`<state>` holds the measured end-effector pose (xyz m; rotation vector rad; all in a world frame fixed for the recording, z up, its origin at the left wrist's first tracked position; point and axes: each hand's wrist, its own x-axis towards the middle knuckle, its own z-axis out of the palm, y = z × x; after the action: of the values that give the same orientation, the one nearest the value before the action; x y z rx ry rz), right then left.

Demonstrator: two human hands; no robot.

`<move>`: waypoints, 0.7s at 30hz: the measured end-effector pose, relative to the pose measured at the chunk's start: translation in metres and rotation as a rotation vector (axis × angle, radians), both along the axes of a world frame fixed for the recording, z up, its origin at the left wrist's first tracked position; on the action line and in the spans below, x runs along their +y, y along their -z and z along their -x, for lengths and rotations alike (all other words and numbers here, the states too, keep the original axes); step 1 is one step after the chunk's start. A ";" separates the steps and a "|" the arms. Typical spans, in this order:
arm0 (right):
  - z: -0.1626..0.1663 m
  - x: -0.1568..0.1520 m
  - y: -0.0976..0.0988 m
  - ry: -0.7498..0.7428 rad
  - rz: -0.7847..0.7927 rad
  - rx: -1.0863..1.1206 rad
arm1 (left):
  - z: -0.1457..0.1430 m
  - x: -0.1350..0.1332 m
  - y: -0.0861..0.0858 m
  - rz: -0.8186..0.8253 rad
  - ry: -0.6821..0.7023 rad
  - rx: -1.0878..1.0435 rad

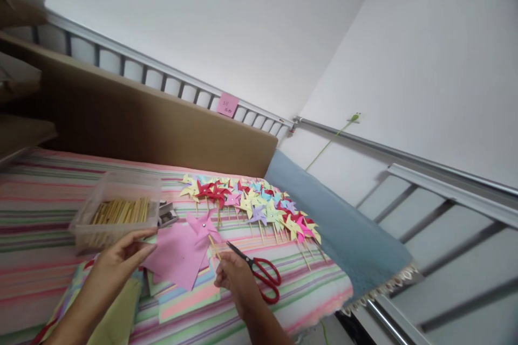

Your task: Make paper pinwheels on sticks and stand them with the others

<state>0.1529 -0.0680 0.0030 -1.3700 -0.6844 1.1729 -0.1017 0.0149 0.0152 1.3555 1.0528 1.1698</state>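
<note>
My right hand is closed on the thin wooden stick of a pink paper pinwheel, held tilted with its head up and to the left. Beneath the pinwheel lie pink paper squares, over more sheets in pastel colours. At the left edge of the pink paper is my left hand, its thumb and fingers apart with nothing seen between them. Red-handled scissors lie beside my right hand, blades partly apart. Behind my left hand stands a clear plastic box with many short sticks.
Many finished pinwheels lie in a crowded row on the striped cloth. A small grey box sits by the plastic box. Cardboard stands along the back against a metal railing, and a blue cloth hangs at right.
</note>
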 end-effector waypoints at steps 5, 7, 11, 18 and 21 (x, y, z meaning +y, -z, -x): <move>-0.021 0.023 0.022 0.137 -0.005 0.046 | -0.003 -0.004 -0.005 0.021 -0.010 0.036; -0.027 0.034 0.027 0.167 -0.009 0.054 | -0.006 -0.005 -0.008 0.019 -0.016 0.026; -0.033 0.057 0.033 0.196 0.009 0.051 | -0.011 -0.005 -0.011 0.035 -0.021 0.009; -0.034 0.098 0.042 0.173 0.172 -0.090 | -0.012 0.000 0.007 -0.004 0.022 0.018; -0.033 0.114 0.041 0.154 0.236 -0.165 | -0.011 0.003 0.017 -0.023 0.035 0.022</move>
<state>0.1857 0.0457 -0.0384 -1.7018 -0.5570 1.0497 -0.0907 0.0182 -0.0023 1.4019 1.0303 1.1471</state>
